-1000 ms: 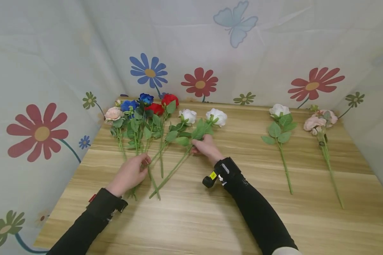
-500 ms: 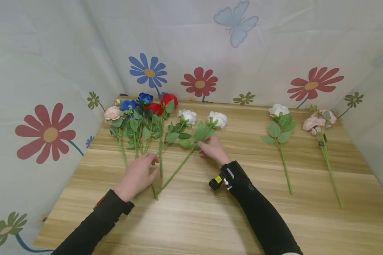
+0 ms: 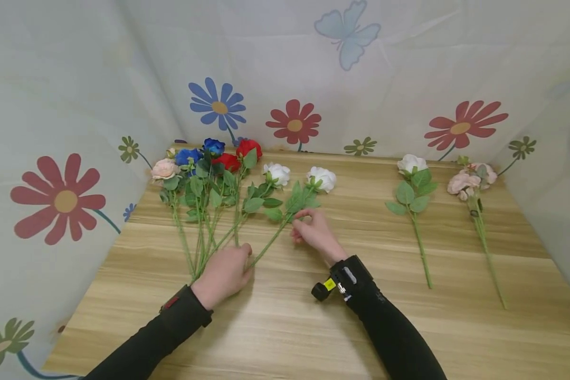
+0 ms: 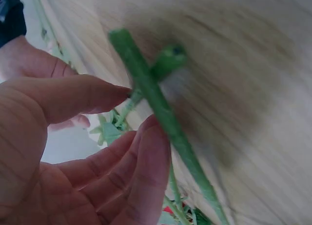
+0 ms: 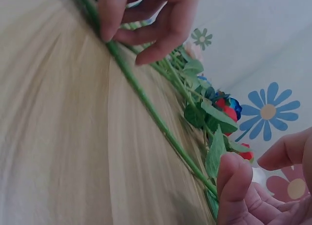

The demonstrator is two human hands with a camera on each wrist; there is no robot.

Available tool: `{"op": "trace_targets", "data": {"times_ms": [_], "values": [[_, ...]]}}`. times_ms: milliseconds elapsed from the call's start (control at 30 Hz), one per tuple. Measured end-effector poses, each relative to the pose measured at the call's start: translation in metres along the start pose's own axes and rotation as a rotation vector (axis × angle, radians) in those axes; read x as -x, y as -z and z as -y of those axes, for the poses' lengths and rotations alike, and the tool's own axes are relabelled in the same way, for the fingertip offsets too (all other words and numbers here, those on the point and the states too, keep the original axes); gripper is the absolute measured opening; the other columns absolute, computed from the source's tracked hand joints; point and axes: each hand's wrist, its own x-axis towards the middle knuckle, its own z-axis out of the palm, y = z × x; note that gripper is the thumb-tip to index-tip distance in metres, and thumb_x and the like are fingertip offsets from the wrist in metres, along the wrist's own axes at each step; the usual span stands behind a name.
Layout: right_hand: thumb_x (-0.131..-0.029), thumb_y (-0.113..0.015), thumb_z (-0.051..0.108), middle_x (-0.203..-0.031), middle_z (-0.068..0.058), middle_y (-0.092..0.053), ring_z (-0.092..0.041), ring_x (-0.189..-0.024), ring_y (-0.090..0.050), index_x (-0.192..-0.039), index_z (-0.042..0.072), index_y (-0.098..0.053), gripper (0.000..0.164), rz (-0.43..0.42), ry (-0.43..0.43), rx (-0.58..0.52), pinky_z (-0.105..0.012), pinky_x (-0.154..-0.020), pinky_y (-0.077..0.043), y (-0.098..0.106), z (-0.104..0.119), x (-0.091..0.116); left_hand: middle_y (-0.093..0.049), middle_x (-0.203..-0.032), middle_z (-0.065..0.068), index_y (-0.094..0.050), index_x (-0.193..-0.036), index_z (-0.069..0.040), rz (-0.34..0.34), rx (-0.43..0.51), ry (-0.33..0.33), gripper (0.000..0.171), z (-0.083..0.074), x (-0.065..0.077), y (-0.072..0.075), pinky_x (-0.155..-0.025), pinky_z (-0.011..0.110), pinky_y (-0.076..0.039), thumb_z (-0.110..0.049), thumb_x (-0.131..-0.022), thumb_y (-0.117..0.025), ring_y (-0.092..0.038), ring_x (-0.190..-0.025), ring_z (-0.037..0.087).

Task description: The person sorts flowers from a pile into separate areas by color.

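Observation:
A white rose (image 3: 321, 179) lies on the wood-look table, its green stem (image 3: 271, 244) running down to the left. My left hand (image 3: 225, 274) is at that stem's lower end. In the left wrist view, its thumb and fingers (image 4: 151, 171) stand either side of crossing stems (image 4: 161, 110), with a gap between the tips. My right hand (image 3: 315, 232) is beside the stem just below the leaves. In the right wrist view its thumb and forefinger are apart. To the left lie a second white rose (image 3: 276, 175) and red (image 3: 249, 149), blue (image 3: 187, 157) and pink (image 3: 165, 169) roses.
A separate white rose (image 3: 411, 163) and a pink flower bunch (image 3: 463, 184) lie at the right of the table (image 3: 342, 327). A white curtain (image 3: 266, 47) with printed flowers and a butterfly hangs around the back and sides.
My left hand has moved right and down from the left-hand stems to the white rose's stem end. My right hand has let go of the stem and drawn slightly back.

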Motion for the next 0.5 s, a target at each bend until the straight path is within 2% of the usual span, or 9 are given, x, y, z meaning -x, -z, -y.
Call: {"op": "trace_targets", "data": {"times_ms": [133, 300, 367, 500], "values": [[-0.096, -0.051, 0.005, -0.079, -0.005, -0.066, -0.010, -0.065, -0.065, -0.130, -0.009, -0.051, 0.037, 0.037, -0.048, -0.105, -0.020, -0.063, -0.057, 0.001, 0.000, 0.003, -0.064, -0.072, 0.011, -0.063, -0.095, -0.001, 0.003, -0.036, -0.004, 0.017, -0.004, 0.000, -0.002, -0.049, 0.036, -0.047, -0.005, -0.084, -0.075, -0.061, -0.059, 0.025], [-0.098, -0.050, 0.007, -0.084, -0.006, -0.065, -0.011, -0.068, -0.065, -0.131, -0.010, -0.049, 0.037, 0.060, -0.084, -0.155, -0.020, -0.066, -0.057, 0.003, -0.001, 0.007, -0.064, -0.072, 0.008, -0.066, -0.101, 0.000, 0.034, 0.031, 0.018, 0.021, -0.004, -0.003, -0.002, -0.054, 0.034, -0.048, -0.006, -0.083, -0.075, -0.056, -0.058, 0.018], [-0.099, -0.050, 0.007, -0.087, -0.007, -0.065, -0.010, -0.069, -0.065, -0.130, -0.010, -0.050, 0.036, 0.056, -0.095, -0.154, -0.020, -0.068, -0.057, 0.004, -0.002, 0.009, -0.063, -0.071, 0.004, -0.066, -0.105, 0.000, 0.071, 0.090, 0.044, 0.024, -0.004, -0.005, -0.001, -0.060, 0.032, -0.049, -0.009, -0.083, -0.075, -0.054, -0.060, 0.015], [-0.101, -0.050, 0.009, -0.096, -0.009, -0.066, -0.010, -0.073, -0.065, -0.128, -0.010, -0.052, 0.034, 0.049, -0.111, -0.143, -0.020, -0.067, -0.055, 0.003, -0.005, 0.010, -0.063, -0.075, -0.002, -0.067, -0.111, -0.002, 0.149, 0.280, 0.095, 0.027, -0.002, -0.012, 0.000, -0.066, 0.029, -0.049, -0.013, -0.086, -0.072, -0.055, -0.065, 0.010]]}}
